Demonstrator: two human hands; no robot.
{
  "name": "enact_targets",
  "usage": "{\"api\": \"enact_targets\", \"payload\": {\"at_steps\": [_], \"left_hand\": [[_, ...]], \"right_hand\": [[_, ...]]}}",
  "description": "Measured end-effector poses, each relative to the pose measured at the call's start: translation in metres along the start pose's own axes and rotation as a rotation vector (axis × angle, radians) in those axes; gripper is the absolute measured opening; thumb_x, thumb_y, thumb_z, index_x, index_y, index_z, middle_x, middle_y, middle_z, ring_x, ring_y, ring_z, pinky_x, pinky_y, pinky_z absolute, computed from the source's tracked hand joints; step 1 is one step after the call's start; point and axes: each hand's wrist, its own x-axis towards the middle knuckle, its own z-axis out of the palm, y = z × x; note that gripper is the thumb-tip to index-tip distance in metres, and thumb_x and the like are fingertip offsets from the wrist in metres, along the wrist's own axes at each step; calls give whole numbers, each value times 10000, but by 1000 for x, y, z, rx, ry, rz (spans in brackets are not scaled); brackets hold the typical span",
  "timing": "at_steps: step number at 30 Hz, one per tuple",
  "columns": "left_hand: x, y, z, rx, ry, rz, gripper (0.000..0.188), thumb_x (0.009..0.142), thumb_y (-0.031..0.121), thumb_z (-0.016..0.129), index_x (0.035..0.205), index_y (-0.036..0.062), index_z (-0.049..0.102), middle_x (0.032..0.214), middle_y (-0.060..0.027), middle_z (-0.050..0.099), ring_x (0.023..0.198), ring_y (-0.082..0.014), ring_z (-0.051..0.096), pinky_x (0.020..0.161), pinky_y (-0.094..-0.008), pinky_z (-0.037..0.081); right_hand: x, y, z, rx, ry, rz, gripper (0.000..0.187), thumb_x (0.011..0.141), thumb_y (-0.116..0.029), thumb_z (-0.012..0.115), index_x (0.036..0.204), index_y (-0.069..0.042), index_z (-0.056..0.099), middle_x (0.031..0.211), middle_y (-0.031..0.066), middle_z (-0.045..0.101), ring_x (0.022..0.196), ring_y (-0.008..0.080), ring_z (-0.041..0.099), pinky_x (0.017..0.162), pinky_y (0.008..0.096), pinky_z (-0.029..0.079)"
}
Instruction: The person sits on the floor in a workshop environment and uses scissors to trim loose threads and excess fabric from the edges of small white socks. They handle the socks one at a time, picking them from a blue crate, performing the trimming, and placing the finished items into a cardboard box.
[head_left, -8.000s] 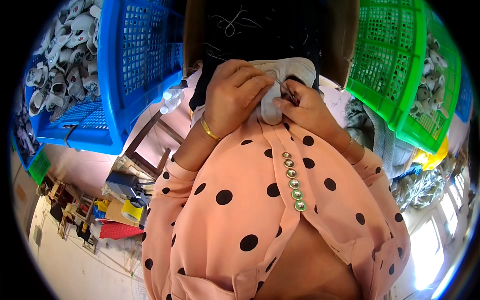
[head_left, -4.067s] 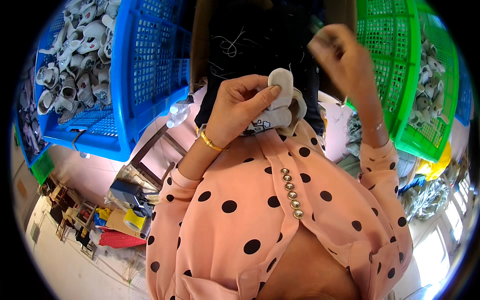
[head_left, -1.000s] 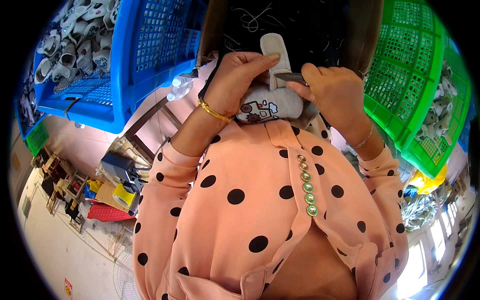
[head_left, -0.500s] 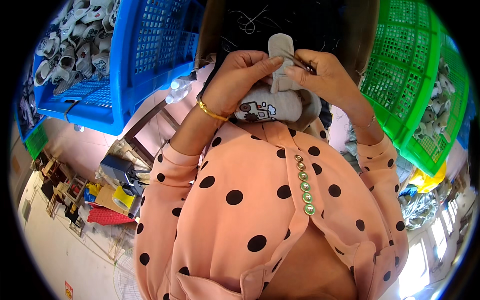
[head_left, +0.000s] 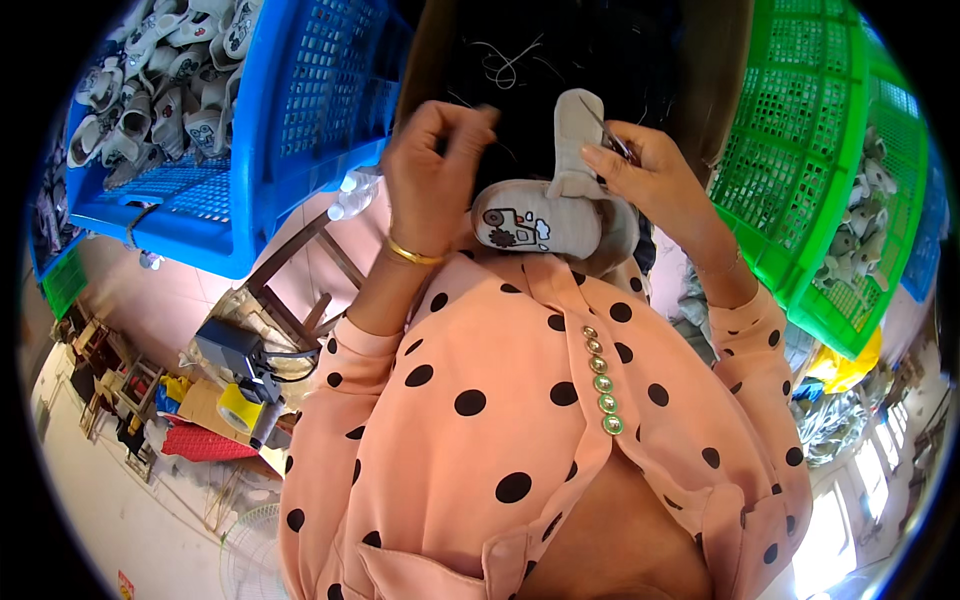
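Black cloth (head_left: 640,60) strewn with pale threads (head_left: 505,66) fills the frame's top centre. Below it, a small grey fabric shoe (head_left: 565,222) with a cartoon vehicle looks already sewn, its rounded strap (head_left: 577,118) raised, not fastened down. The right hand (head_left: 648,172) pinches the strap's edge and a dark pointed metal tool (head_left: 622,150); the blurred left hand (head_left: 428,170) is off the shoe, its grip unclear.

Floor (head_left: 190,292) pinkish, faint joint lines, left side. Brown wooden frame (head_left: 287,252) standing there. Far left: small wooden furniture (head_left: 137,385), cluttered. Wall (head_left: 90,510) off-white, lower left. Windows (head_left: 825,545) lower right, glaring white with daylight.
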Motion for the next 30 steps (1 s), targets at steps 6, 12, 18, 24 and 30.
{"api": "enact_targets", "payload": {"at_steps": [6,12,18,24,30], "left_hand": [[6,6,-5,-387,-489,-130,263,934,141,640,1148,-10,626,1068,-63,671,977,-120,620,855,-255,501],[-5,16,6,-690,-494,-365,204,890,143,702,1026,-9,691,791,-18,682,675,-45,601,622,-173,492],[-5,30,7,-574,-480,-308,196,895,140,693,1015,-16,701,815,-50,703,700,-56,633,619,-175,498],[3,39,5,-630,-447,-122,213,956,125,606,1101,-16,673,862,-38,689,731,-60,625,651,-174,510],[18,61,-8,-727,-502,-95,209,945,70,610,1124,-30,646,952,-76,694,845,-95,657,747,-207,543]], "right_hand": [[-4,-6,4,-22,-26,-100,330,942,-290,635,895,36,613,685,-6,530,661,41,461,585,224,430],[-9,-12,7,-141,109,-215,292,928,-269,652,932,18,601,662,26,525,634,64,478,580,231,437],[-12,-36,2,-403,247,-347,253,923,-253,655,912,-11,580,637,50,486,593,99,467,556,237,424],[-1,-44,-7,-42,209,-365,231,965,-241,612,897,-23,578,646,-42,490,604,20,398,534,196,357],[-7,-72,-11,213,149,-318,205,984,-240,585,913,-47,595,677,-77,493,618,-24,408,546,159,338]]}}
